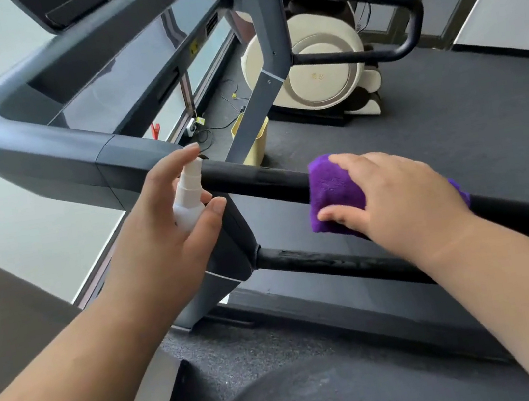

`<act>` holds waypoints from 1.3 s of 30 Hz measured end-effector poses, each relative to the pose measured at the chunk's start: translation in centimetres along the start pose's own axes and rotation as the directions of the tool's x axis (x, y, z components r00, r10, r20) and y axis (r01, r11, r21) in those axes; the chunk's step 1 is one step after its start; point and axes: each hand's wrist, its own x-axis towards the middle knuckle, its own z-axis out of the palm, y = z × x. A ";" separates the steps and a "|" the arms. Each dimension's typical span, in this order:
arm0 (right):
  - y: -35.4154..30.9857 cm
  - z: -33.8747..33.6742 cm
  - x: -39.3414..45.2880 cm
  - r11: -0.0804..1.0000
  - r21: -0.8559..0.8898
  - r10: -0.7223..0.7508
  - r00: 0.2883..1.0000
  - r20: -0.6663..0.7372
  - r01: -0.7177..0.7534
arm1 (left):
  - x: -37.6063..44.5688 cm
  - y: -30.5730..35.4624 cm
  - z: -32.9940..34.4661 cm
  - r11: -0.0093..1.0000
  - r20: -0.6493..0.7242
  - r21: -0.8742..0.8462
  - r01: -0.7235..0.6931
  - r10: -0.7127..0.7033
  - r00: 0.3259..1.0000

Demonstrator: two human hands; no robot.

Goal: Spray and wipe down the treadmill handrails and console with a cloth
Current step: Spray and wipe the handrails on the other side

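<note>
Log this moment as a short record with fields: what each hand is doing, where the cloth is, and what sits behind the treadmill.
left hand: left hand holds a white spray bottle, index finger on the nozzle
right hand: right hand presses a purple cloth on the handrail
cloth location: draped over the upper black handrail
console: grey console frame, not touched
behind: cream massage chair; yellow bin on the floor

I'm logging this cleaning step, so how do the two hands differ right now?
The left hand grips a white spray bottle, forefinger on its nozzle; the right hand lies flat, pressing a purple cloth onto the black handrail. The left is off the rail. Both are bare.
</note>
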 end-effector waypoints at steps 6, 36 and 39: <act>0.2 0.1 -0.9 1.000 -0.015 0.026 0.997 -0.066 -0.027 | -0.4 -0.2 0.1 1.000 0.027 -0.010 0.004 -0.004 1.000; -1.2 2.2 -1.7 0.991 -0.132 -0.046 0.975 -0.219 0.017 | -0.1 3.3 4.7 0.985 0.103 -0.151 -0.088 0.105 0.989; 1.7 0.5 -2.5 0.996 -0.054 0.063 0.995 -0.073 -0.067 | 0.1 3.5 4.8 0.983 0.116 -0.159 -0.095 0.114 0.987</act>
